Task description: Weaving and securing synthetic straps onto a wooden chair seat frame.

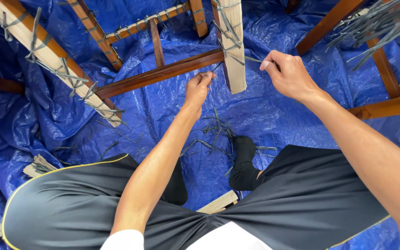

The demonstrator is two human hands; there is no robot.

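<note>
A pale wooden slat (pixel 235 51) hangs down from the top middle, wrapped with thin grey strips (pixel 228 24). My left hand (pixel 197 88) pinches a strip end just left of the slat's lower part. To the right of the slat, my right hand (pixel 289 73) is closed on the other end of a grey strip (pixel 253 59), pulled sideways off the slat. A dark brown frame rail (pixel 158 74) meets the slat behind my left hand.
A blue tarp (pixel 274 111) covers the floor. Cut grey strip scraps (pixel 214 132) lie near my black-socked foot (pixel 245 157). Another strip-bound slat (pixel 47 55) slants at left. Brown frame legs (pixel 385 69) and a strip bundle (pixel 376 23) stand at right. A wood piece (pixel 218 202) lies under my legs.
</note>
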